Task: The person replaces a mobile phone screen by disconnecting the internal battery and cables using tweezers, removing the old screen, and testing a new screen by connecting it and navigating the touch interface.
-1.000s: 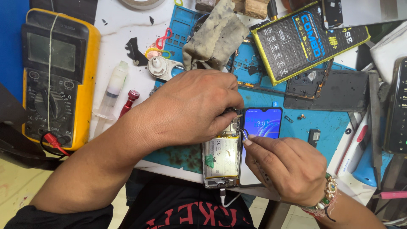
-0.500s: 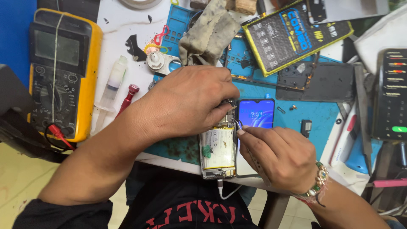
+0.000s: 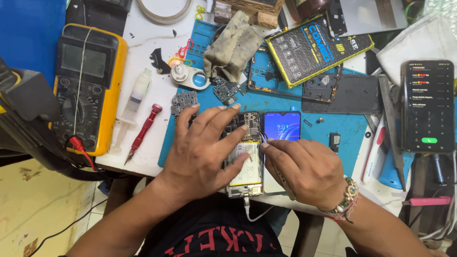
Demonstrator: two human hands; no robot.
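An opened phone (image 3: 246,164) lies at the table's front edge, its circuit board and battery exposed, with a white cable plugged into its bottom. Its lit blue screen (image 3: 282,125) lies beside it on the right. My left hand (image 3: 200,150) rests flat over the phone's left side, fingers spread on the board and battery. My right hand (image 3: 304,166) grips metal tweezers (image 3: 278,173), whose tip touches the phone's right edge near the screen.
A yellow multimeter (image 3: 88,85) stands at left beside a syringe (image 3: 131,107) and a red screwdriver (image 3: 142,133). On the blue mat (image 3: 333,126) lie a rag (image 3: 233,45), loose boards and a black-and-yellow box (image 3: 316,47). A second lit phone (image 3: 427,104) lies at right.
My left hand has flattened and spread its fingers over the opened phone. The right hand with the tweezers stays at the phone's right edge. The view has shifted slightly.
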